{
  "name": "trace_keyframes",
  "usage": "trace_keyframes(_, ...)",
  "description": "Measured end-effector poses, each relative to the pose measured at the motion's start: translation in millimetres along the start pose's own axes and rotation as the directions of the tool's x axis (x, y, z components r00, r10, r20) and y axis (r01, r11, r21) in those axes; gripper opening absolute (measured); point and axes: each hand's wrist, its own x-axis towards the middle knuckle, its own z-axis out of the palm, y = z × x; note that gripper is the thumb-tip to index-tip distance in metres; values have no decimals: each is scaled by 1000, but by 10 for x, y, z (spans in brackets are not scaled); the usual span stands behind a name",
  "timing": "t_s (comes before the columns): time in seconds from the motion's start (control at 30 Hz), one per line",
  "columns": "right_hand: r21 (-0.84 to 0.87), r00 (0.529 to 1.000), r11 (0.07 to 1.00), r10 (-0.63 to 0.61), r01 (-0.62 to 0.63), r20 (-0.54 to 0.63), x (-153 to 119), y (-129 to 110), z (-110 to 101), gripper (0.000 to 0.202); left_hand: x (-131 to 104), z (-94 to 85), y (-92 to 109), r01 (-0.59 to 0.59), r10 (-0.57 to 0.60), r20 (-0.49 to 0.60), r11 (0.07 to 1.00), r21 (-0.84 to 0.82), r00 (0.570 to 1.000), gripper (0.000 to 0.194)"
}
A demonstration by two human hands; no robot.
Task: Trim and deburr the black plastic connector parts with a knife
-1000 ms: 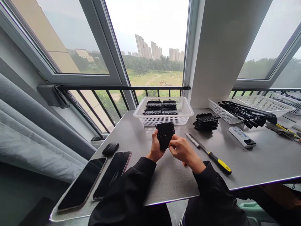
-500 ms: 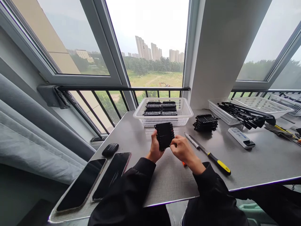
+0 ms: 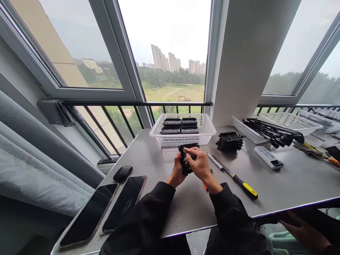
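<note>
Above the table, in front of the white basket, my left hand (image 3: 176, 173) grips a square black plastic part (image 3: 186, 168) with knobbly, toothed edges by its left side. My right hand (image 3: 199, 163) lies across the face of this part, fingers bent and fingertips against it. Whatever the fingertips may hold is hidden. Under my right wrist an orange object (image 3: 205, 186) shows in part. The white plastic basket (image 3: 183, 141) holds several similar black parts (image 3: 180, 126) in rows. A stack of such parts (image 3: 230, 141) stands to its right.
A marker (image 3: 215, 162) and a yellow-black handled tool (image 3: 244, 186) lie right of my hands, near a white device (image 3: 268, 157). Two phones (image 3: 124, 202) and a black case (image 3: 122, 173) lie left. Another basket (image 3: 249, 130) holds long black pieces. Another person's hand (image 3: 305, 230) shows lower right.
My right hand has moved from the part's lower right edge up and left onto its face. The part sits slightly lower in view. Another person's hand has appeared at the lower right.
</note>
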Motion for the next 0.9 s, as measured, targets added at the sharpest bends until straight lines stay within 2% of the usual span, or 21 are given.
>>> trace_keyframes(0.2, 2, 973, 1000, -5, 5, 229, -97, 48, 41, 30, 42, -25, 168, -91, 89, -20, 988, -122, 996, 48)
trace_keyframes(0.33, -35, 945, 999, -25, 39, 328, -118, 16, 21, 25, 83, -53, 264, -102, 97, -43, 981, -167, 994, 48)
trace_keyframes(0.4, -31, 959, 999, 0, 9, 285, -107, 5, -6, 22, 90, -58, 279, -89, 83, -43, 983, -160, 996, 49)
trace_keyframes(0.5, 1, 998, 999, 35, -35, 58, -79, 14, -34, 22, 71, -45, 249, -48, 48, -9, 992, -117, 999, 51)
trace_keyframes(0.57, 20, 997, 999, 28, -27, -75, -69, 33, -29, 27, 46, -28, 191, -3, 5, 32, 998, -64, 999, 51)
trace_keyframes(0.63, 23, 990, 1000, 19, -16, -138, -72, 52, -7, 29, 20, -11, 114, 35, -35, 64, 999, -5, 997, 50)
trace_keyframes(0.77, -28, 987, 1000, -10, 5, -162, -100, 69, 46, 31, -2, -6, 2, 56, -58, 74, 998, 31, 996, 44)
trace_keyframes(0.9, -35, 999, 999, -41, 41, -15, -119, 78, 73, 32, 20, -43, 32, 50, -50, 66, 999, -12, 997, 47)
